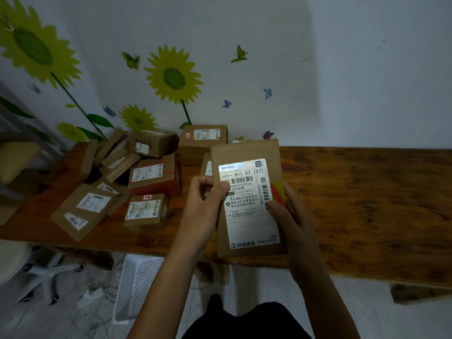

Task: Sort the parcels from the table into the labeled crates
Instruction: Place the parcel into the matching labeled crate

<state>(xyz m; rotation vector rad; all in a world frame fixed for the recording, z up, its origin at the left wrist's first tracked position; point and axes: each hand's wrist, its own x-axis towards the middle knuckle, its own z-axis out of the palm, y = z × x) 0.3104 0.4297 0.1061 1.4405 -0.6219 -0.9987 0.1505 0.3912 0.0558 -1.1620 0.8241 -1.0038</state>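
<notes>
We are gripping the flat parcel point(247, 199) upright above the near edge of the wooden table point(354, 204), our left hand point(205, 209) pinching its left edge, our right hand point(291, 221) curling round its right edge beside some coloured stickers point(278, 194). We are risking a misread: glare is washing out the top of the label point(244, 201), and our thumbs are covering part of the print, so the parcel could end up in the wrong crate. To the left, more parcels point(146, 182) are lying heaped on the table; a white perforated crate point(137, 285) is standing on the floor below. Sunflower decals point(173, 77) are covering the wall behind.
</notes>
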